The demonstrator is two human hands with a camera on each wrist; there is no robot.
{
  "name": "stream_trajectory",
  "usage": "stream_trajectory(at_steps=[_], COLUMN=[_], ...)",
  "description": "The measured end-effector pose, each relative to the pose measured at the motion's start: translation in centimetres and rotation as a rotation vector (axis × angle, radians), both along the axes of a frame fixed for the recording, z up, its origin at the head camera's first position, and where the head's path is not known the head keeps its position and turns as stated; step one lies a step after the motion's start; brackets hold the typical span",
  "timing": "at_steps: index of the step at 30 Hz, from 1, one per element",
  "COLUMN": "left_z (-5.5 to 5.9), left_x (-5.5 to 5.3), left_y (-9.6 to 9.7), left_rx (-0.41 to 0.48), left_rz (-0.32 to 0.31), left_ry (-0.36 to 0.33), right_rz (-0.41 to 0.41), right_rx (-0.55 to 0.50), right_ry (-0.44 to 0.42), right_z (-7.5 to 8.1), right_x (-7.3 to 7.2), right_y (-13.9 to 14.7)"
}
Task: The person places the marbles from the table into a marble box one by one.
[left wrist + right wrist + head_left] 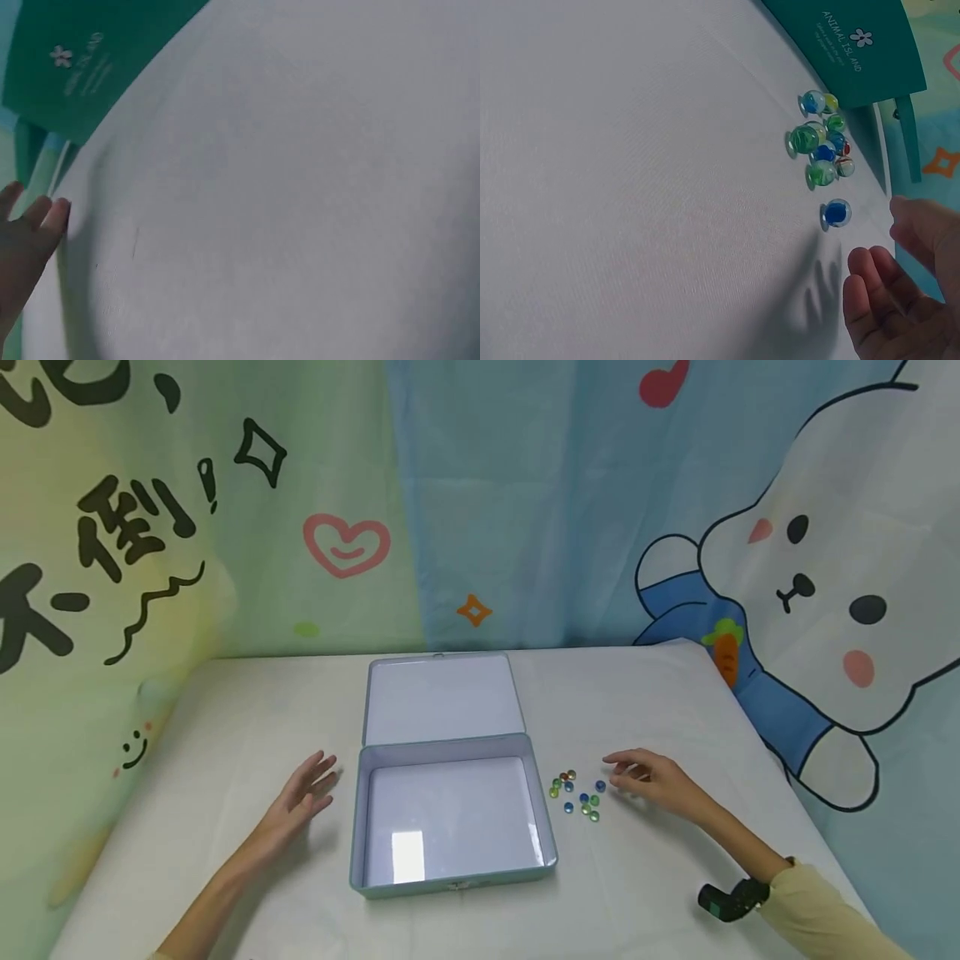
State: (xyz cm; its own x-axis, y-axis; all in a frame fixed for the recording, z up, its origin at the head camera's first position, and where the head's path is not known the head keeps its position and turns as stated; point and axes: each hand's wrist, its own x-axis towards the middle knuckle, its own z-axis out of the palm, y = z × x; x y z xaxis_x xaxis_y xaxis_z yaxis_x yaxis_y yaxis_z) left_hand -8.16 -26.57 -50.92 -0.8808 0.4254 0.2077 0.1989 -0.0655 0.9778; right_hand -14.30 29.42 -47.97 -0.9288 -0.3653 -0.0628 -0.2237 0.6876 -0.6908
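Observation:
A green metal box (453,887) with its lid (444,700) folded back lies on the table, and its inside shows bare. Several glass marbles (584,797) in blue, green, yellow and red lie loose to the right of the box. My right hand (651,781) hovers beside them, fingers relaxed and holding nothing. Nearest to its fingertips is a blue marble (837,213), a little apart from the others. Left of the box, my left hand (297,797) is held with fingers spread and nothing in it; the left wrist view shows only part of that hand (30,240).
A white cloth (457,931) covers the table. Behind it hangs a printed curtain (487,510) with a cartoon bear and hearts. A black device (731,900) is strapped on the right wrist, by the yellow sleeve (825,914).

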Motion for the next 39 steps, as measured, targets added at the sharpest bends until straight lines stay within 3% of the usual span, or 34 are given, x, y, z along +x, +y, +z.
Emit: stream_trajectory(at_steps=[3,6,11,27,39], left_z=[-0.3,-0.3,-0.2,-0.4,-0.5], left_x=[-0.6,-0.9,-1.2,-1.0,-0.9], left_y=[0.9,1.5,1.8,2.2,2.4], left_rx=[-0.11,-0.209,-0.289,-0.35,-0.345], left_rz=[0.029,0.042,0.066,0.083,0.09], left_ry=[-0.028,-0.121,-0.233,-0.301,-0.252], right_rz=[0.009,0.025,0.03,0.043,0.003], right_rx=[-0.022,-0.026,-0.02,0.037,0.074], right_ry=[-0.023,-0.054,-0.101,-0.037,-0.005], right_z=[-0.5,-0.9,-1.5,-1.9,-2.0], right_x=[0.0,0.0,0.0,0.0,0.0], right_y=[-0.2,-0.2,0.0,-1.0,-1.4])
